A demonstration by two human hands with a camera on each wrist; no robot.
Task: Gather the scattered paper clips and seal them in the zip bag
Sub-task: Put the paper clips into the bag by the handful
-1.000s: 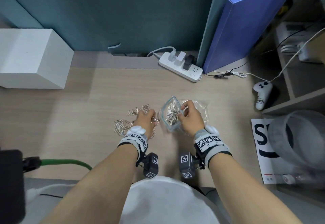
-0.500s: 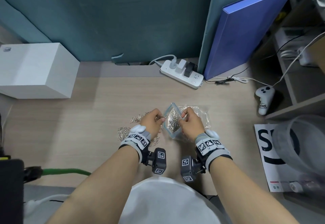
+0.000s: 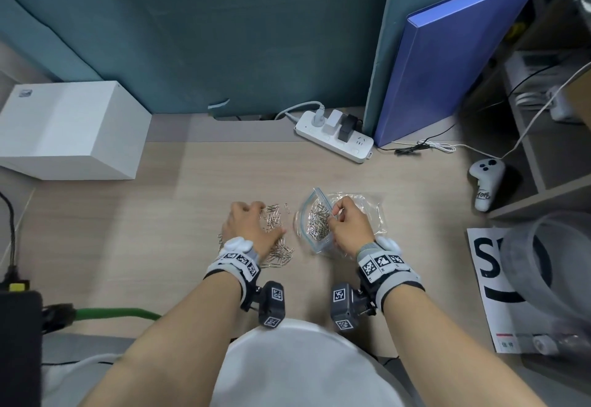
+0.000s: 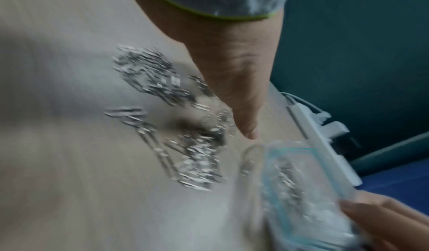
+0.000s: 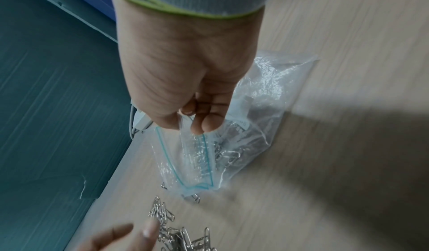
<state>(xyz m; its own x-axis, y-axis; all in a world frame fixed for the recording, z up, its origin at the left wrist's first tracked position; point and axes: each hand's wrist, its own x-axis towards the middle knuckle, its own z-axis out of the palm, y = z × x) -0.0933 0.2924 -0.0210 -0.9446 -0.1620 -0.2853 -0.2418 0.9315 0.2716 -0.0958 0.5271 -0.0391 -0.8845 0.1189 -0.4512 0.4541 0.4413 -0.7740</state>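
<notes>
We are pinching the zip bag (image 3: 315, 224) mouth open with our right hand (image 3: 350, 230) while our left hand (image 3: 249, 226), fingers relaxed and holding nothing, is lying over paper clips (image 3: 275, 221) on the tabletop (image 3: 128, 230); a slipping pinch risks collapsing the mouth and spilling clips.

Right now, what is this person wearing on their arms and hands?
Both forearms are bare, with no sleeves. Each wrist carries a grey band with a black edge, printed with black-and-white square code markers and topped by a white rounded piece. A small black camera block with the same markers hangs under each wrist. From the wrist views the band edge shows a thin green trim. The left hand and right hand wear no gloves.
</notes>
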